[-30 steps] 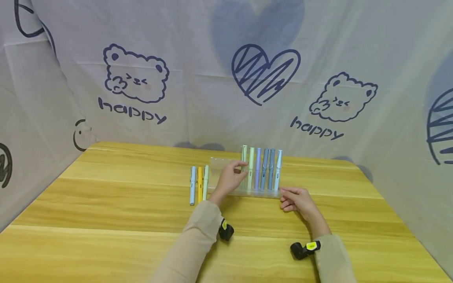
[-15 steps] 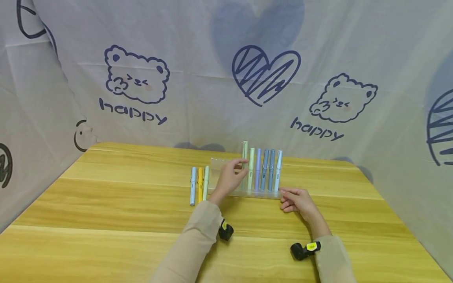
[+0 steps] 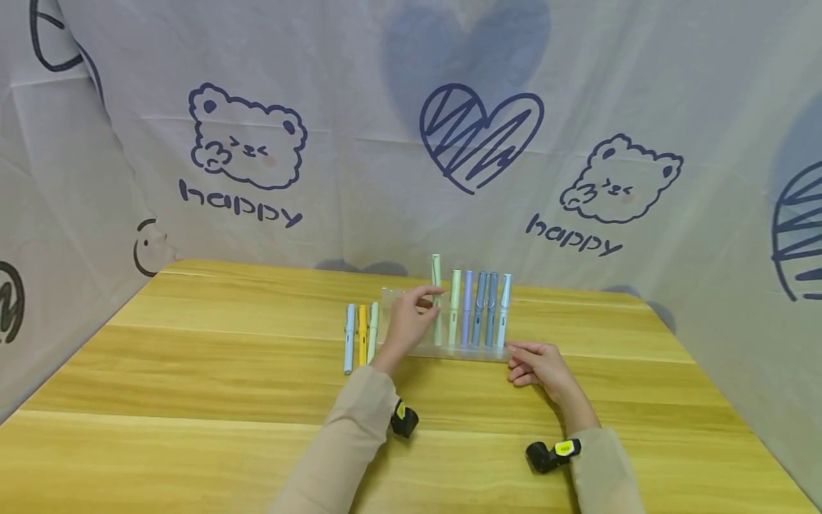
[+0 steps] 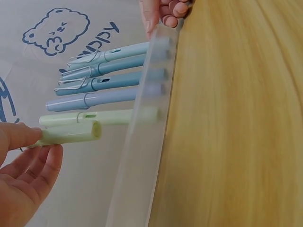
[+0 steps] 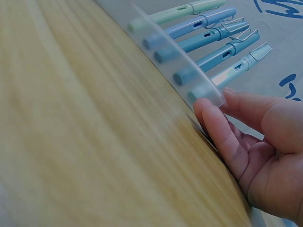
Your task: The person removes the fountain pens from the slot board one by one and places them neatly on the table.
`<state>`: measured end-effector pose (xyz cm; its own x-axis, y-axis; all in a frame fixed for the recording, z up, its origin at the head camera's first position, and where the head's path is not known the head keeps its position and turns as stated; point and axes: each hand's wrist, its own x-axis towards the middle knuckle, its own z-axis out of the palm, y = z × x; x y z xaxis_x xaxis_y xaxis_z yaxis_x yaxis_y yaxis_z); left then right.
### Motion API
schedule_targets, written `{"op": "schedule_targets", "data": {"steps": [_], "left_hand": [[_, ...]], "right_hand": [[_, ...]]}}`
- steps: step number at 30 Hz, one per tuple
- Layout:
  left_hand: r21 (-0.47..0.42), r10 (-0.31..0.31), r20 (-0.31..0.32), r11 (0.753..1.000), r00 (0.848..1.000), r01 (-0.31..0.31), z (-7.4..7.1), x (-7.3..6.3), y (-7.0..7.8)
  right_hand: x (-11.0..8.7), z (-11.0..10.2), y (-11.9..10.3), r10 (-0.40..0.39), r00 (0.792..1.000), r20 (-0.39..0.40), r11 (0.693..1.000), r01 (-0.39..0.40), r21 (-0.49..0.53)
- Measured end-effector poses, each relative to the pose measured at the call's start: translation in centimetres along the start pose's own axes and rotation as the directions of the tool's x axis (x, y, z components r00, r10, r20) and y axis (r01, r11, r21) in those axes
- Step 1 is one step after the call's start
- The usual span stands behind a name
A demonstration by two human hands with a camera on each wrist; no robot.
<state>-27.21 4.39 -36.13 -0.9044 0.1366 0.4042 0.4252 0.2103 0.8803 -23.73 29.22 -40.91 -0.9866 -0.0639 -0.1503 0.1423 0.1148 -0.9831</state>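
My left hand (image 3: 409, 323) pinches a pale green pen (image 4: 71, 133) between thumb and fingers. In the left wrist view the lower end of this pen shows apart from the ledge of a clear plastic pen stand (image 4: 142, 165). Several capped pens lean in a row in the stand: a light green pen (image 3: 454, 307), a purple pen (image 3: 467, 307), darker blue pens (image 3: 479, 308) and a light blue pen (image 3: 504, 310) at the right end. My right hand (image 5: 265, 142) grips the stand's right corner between thumb and index finger, its other fingers curled below.
Left of the stand lie a light blue pen (image 3: 349, 339), a yellow pen (image 3: 362, 332) and another pale green pen (image 3: 373, 328), side by side on the wooden table (image 3: 193, 385). A printed cloth (image 3: 359, 178) hangs behind the table.
The pale green pen in my left hand has risen, then shifted left, away from the row. My right hand has stayed at the stand's corner.
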Motion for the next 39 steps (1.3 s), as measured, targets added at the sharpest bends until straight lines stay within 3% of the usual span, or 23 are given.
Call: {"op": "schedule_targets", "data": {"steps": [9,18,39], "left_hand": [[0.003,0.004,-0.02,1.0,1.0,-0.004,-1.3,-0.3,0.0],[0.01,-0.023,-0.079,1.0,0.997,0.024,-2.8,-0.6,-0.3],[0.014,-0.079,-0.09,0.997,0.993,0.08,-6.1,-1.5,-1.2]], "right_hand": [[0.4,0.1,0.0,0.006,1.0,-0.007,1.0,-0.006,0.009],[0.3,0.2,-0.1,0.005,1.0,-0.003,1.0,-0.005,0.007],[0.0,0.1,0.1,-0.007,1.0,0.007,1.0,0.007,-0.007]]}}
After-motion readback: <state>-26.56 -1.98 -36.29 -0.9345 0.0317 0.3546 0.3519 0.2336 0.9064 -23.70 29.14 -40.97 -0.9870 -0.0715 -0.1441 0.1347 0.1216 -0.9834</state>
